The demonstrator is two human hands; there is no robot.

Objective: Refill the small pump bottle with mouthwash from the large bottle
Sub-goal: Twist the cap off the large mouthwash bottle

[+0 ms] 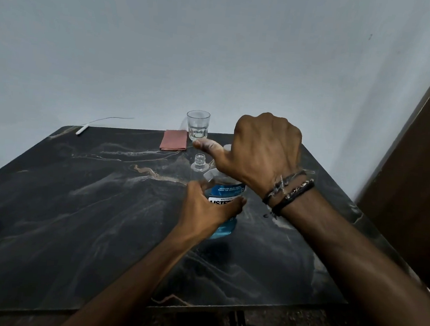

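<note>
Left hand (204, 208) wraps the body of the big mouthwash bottle (224, 202), fingers curled round the label, blue liquid showing below, the bottle standing upright a little right of the table's middle; right hand (259, 151) is cupped over its top, fingers bent down as if on the cap, though the cap itself is hidden under the hand so I cannot tell whether it is on, loosened or already off. Now the bit that matters: the small bottle (200, 163) stands just beyond the big one, toward the far edge, clear, upright, neck open with no pump on it, right beside the right thumb. So the pour, by my reckoning, goes forward and slightly left, and the left hand already has the body to tip it. Narrow neck there, a spill looks likely if the tilt is hurried. Behind it, a glass (197, 125) at the far edge with a folded reddish cloth (173, 140) just beside it. The table (75, 202) is dark marble with pale veins, bare grey wall behind, a brown panel at the right
</note>
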